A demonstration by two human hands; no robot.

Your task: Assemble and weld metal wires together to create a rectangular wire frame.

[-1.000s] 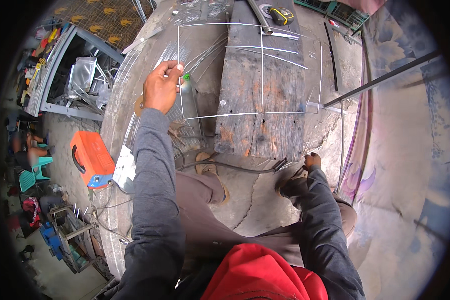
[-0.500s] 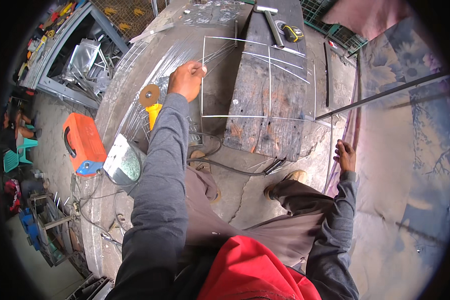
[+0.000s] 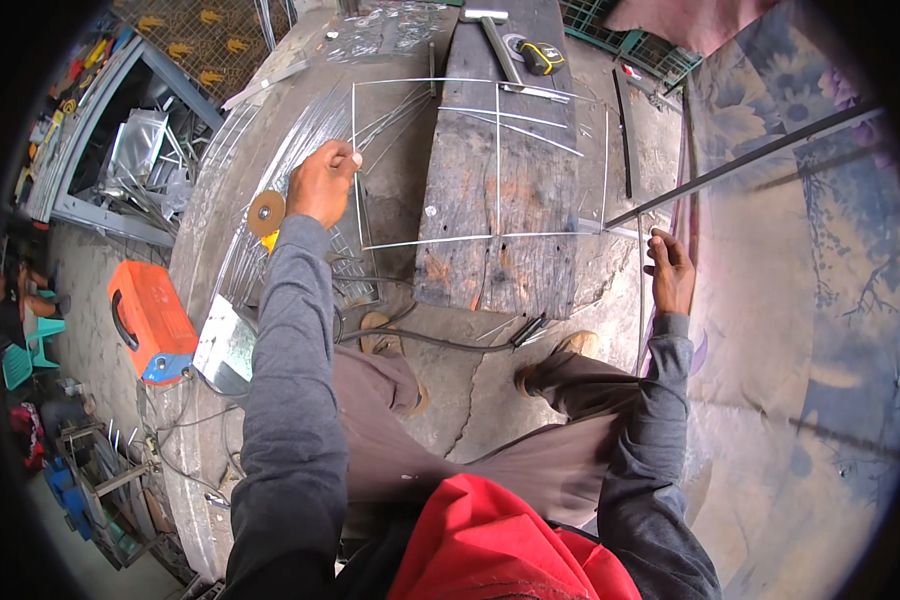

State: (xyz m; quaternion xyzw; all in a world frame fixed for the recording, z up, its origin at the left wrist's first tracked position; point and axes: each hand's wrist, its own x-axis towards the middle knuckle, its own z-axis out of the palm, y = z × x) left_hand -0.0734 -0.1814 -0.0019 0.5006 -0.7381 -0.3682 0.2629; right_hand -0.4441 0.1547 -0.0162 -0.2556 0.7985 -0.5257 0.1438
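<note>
My left hand [image 3: 320,186] is closed on the left side of a thin wire frame [image 3: 498,165], thumb and fingers pinching the rod. The rectangular frame, with a rod down its middle, extends over a dark wooden plank [image 3: 457,265]. Past its lower right corner, my right hand [image 3: 674,275] is raised with fingers loosely bent and apart, and I see nothing in them. It is nearest to a thin upright rod [image 3: 642,290] and a long dark bar [image 3: 750,172]. Beside my left wrist lies an angle grinder [image 3: 267,212] with a brown disc, its yellow body mostly behind my sleeve.
A hammer [image 3: 500,50] and a yellow-black tape measure [image 3: 542,59] rest on the plank's far end. Thin rods [image 3: 300,135] lie in a bundle at left. An orange machine [image 3: 150,312] stands near a welding mask [image 3: 227,345]. A cable [image 3: 440,344] crosses near my feet.
The view has shifted, so most things appear further left. My right hand has come up closer to the frame's lower right corner. My left hand still grips the frame's left side.
</note>
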